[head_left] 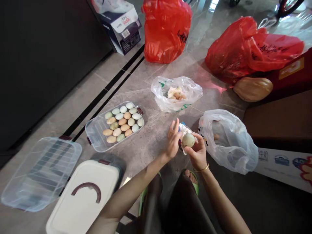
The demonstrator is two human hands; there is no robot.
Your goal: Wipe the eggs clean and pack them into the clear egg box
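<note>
In the head view, my right hand (pixel 198 152) grips a pale greenish egg (pixel 188 140) between thumb and fingers. A crumpled white tissue (pixel 185 128) is bunched behind the egg, with a bit of blue showing at its edge. My left hand (pixel 173 139) is beside the tissue with its fingers stretched out and apart; whether it touches the tissue I cannot tell. To the left, a clear plastic box (pixel 96 138) contains rows of white, green and brown eggs (pixel 123 121). A thin plastic bag (pixel 161 100) ahead has brown eggs and tissue inside. Another white bag (pixel 234 143) lies open at right.
A second clear box (pixel 41 175) and a white lid with a brown handle (pixel 83 195) lie at lower left. Red bags (pixel 167 32) and a dark carton (pixel 122 29) stand farther off. A tan gourd (pixel 253 88) and cardboard boxes (pixel 280 120) line the right side.
</note>
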